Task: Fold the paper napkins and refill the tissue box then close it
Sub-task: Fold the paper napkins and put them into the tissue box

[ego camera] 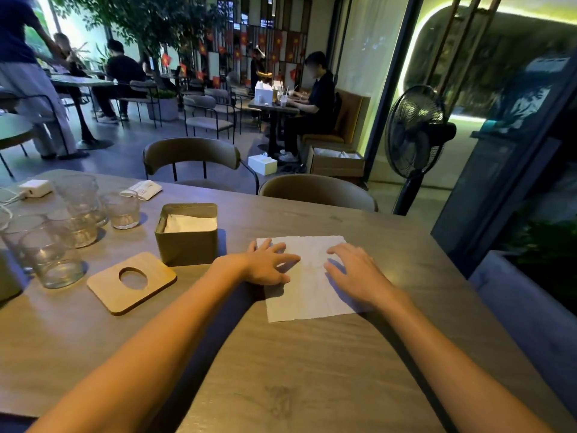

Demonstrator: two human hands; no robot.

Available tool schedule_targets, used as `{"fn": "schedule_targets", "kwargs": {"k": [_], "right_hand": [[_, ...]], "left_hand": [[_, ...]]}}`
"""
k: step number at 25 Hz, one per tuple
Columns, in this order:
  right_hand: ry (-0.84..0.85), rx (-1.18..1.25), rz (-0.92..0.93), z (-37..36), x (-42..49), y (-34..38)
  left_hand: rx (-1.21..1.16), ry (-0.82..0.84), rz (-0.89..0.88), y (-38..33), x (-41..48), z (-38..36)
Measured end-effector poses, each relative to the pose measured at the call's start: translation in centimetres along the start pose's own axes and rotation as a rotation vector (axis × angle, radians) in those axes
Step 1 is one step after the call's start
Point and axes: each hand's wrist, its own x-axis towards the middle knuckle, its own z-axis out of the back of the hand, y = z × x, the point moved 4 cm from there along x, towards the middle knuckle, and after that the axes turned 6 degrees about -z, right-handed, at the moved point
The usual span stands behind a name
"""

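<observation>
Both my left hand (268, 264) and right hand (352, 270) rest spread on the napkin (312, 295), centre frame, holding nothing. Risk: thin paper creasing crooked or tearing under uneven pressure.

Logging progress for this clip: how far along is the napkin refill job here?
Done: the tissue box stands open, some napkins already inside, its wooden lid lying beside it. In hand: left hand and right hand rest on one unfolded napkin. Left: folding it, loading it, closing the box.
</observation>
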Motion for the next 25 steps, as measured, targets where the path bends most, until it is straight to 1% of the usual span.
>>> {"fn": "schedule_targets", "kwargs": {"k": [1, 4, 5, 7, 9, 16, 19, 22, 25], "right_hand": [[0.014, 0.005, 0.033, -0.4, 0.0, 0.3], [0.045, -0.009, 0.104, -1.5, 0.2, 1.3], [0.065, -0.028, 0.124, -1.9, 0.4, 1.5], [0.121, -0.083, 0.124, -2.5, 0.8, 1.0], [0.167, -0.105, 0.079, -3.0, 0.8, -0.1], [0.164, -0.154, -0.036, -2.1, 0.2, -4.1], [0.147, -0.122, -0.065, -1.5, 0.1, -4.8], [0.097, -0.045, -0.023, -1.1, 1.0, -2.7], [0.113, -0.044, 0.074, -1.8, 2.7, 0.4]], "left_hand": [[-0.012, -0.037, 0.009, 0.0, 0.0, 0.2], [-0.037, -0.220, 0.032, -1.9, 0.6, -0.4], [-0.011, -0.239, 0.043, -2.7, 0.9, -1.0], [0.041, -0.214, 0.068, -3.5, 1.7, -2.0], [0.067, -0.189, 0.090, -3.3, 2.1, -2.5], [0.068, -0.134, 0.103, 0.0, 0.7, -2.0], [0.035, -0.174, 0.088, 0.4, 0.3, -1.7], [0.005, -0.254, 0.074, -0.5, 1.1, -1.3], [0.021, -0.239, 0.065, -1.8, 2.6, -1.5]]}}
